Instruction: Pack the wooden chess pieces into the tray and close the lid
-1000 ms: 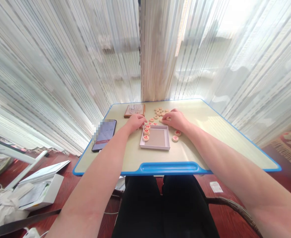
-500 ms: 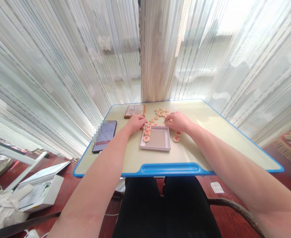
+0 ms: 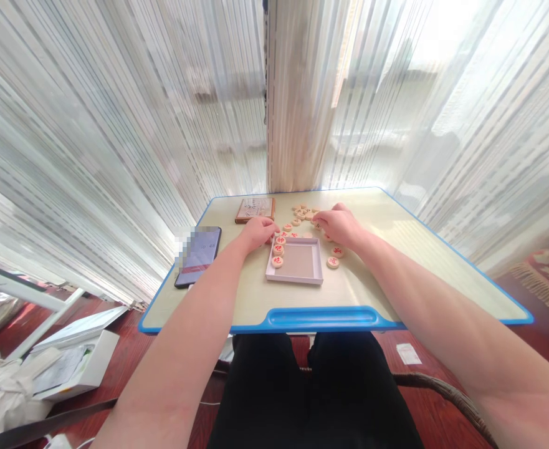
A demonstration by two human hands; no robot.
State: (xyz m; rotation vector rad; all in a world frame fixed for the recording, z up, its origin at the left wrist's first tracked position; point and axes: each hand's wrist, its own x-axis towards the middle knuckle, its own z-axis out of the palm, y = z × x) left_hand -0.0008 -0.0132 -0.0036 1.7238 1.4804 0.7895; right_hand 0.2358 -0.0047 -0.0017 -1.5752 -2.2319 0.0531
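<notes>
A shallow white box lies on the table, with several round wooden pieces marked in red along its left side. My left hand is at the box's upper left corner, fingers curled together by the pieces; what they hold, if anything, is hidden. Beyond the box's upper right corner, my right hand has its fingers pinched over a wooden piece at the edge of the pile; its grip is too small to make out. Two red-marked pieces lie right of the box. A pile of pieces sits behind it.
The pale table has a blue rim. A brown-edged box lid lies at the back left, and a phone near the left edge. Pleated curtains hang behind the table. An open white box stands on the floor at left.
My right hand has shifted slightly back, its knuckles raised, and a piece now shows under its fingertips. My left hand has hardly moved.
</notes>
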